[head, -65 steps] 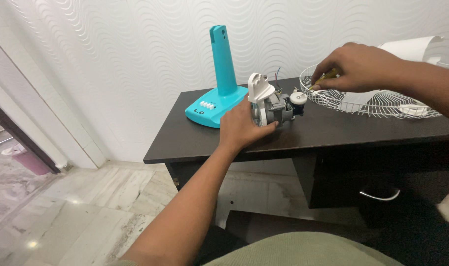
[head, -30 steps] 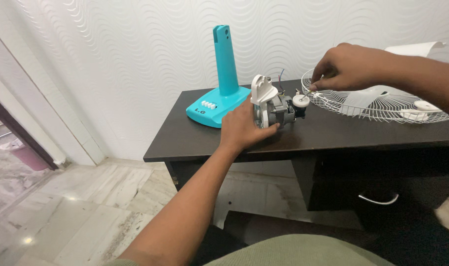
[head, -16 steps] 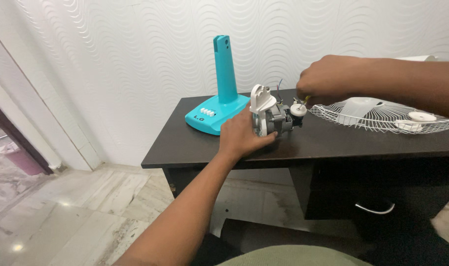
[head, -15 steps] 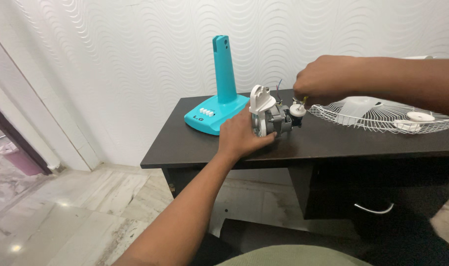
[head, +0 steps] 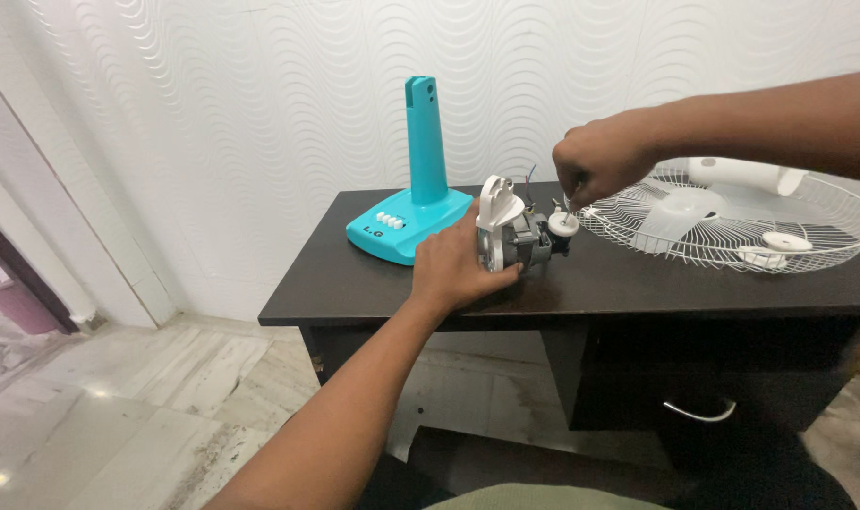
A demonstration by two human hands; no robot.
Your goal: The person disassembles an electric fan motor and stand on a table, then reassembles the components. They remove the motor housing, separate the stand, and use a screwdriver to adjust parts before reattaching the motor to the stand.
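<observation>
A small fan motor (head: 522,238) with a white plastic bracket (head: 497,203) stands on the dark desk (head: 628,283). My left hand (head: 460,265) grips the motor from its left side and steadies it. Just above the motor's right end my right hand (head: 602,161) hovers with fingers pinched around a small thin part. A little white knob (head: 564,224) sits on that end, directly below the pinched fingers.
A teal fan stand (head: 417,202) with a tall column sits at the back left of the desk. A white wire fan guard (head: 732,222) lies flat at the right with white parts in it. The desk has a drawer handle (head: 699,413) below; a tiled floor lies to the left.
My right hand came away from the fan guard's rim and moved left to the motor's right end. My left hand stayed on the motor. The camera view shifted slightly.
</observation>
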